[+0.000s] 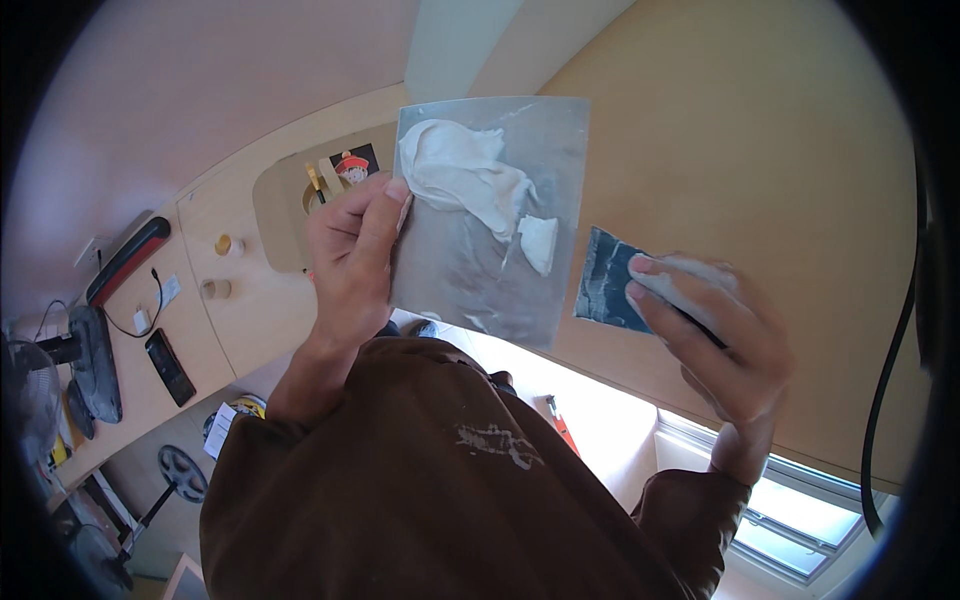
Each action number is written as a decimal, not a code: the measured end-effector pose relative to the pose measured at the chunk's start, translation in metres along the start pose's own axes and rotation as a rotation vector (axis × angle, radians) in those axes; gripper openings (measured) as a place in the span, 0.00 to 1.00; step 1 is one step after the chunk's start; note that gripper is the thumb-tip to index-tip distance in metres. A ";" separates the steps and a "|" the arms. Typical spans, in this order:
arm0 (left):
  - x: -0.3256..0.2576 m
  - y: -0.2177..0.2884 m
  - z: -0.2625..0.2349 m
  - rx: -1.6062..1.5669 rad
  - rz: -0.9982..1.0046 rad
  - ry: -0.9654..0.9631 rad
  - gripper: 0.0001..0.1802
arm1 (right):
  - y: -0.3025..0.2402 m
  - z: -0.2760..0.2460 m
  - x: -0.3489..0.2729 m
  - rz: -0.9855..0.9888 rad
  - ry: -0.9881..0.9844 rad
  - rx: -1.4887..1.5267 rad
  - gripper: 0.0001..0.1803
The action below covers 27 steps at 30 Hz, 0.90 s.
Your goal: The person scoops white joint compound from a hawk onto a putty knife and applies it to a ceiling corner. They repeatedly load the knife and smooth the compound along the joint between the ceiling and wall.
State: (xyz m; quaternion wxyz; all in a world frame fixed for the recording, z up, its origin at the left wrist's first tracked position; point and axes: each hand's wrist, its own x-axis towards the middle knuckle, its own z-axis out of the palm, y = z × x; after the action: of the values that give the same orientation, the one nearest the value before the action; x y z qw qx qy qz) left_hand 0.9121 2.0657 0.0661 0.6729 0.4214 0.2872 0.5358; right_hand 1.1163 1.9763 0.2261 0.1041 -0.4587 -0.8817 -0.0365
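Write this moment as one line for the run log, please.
left hand: holds metal plate carrying white putty | right hand: holds dark scraper blade beside plate | backdrop: tan panel

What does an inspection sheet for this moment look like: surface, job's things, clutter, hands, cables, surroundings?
Surface: tan panel fills the upper right, bare where visible.
Job's things: square metal plate carrying a heap of white putty; dark blue scraper blade, streaked white.
Clutter: two small round items and a dark phone on the pale wood surface at left.
Hands: left hand grips the plate's left edge; right hand holds the scraper, apart from the plate.
Cables: black cable hanging at right; thin black lead at left.
Surroundings: bright window lower right; fan at far left.
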 end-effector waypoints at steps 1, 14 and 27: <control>0.003 -0.002 -0.005 -0.004 0.001 -0.008 0.15 | -0.001 -0.001 0.004 0.000 0.010 -0.018 0.15; 0.019 0.006 -0.010 -0.090 0.030 -0.079 0.14 | -0.015 0.003 0.033 0.085 0.010 -0.077 0.13; 0.023 0.006 -0.014 -0.139 -0.110 -0.115 0.14 | -0.013 -0.015 0.027 0.115 -0.028 -0.068 0.17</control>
State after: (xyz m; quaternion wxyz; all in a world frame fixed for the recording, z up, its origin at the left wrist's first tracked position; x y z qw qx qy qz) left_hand 0.9033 2.0924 0.0661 0.7442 0.3876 0.2328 0.4916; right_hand 1.0927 1.9877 0.2472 0.0782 -0.5122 -0.8536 -0.0541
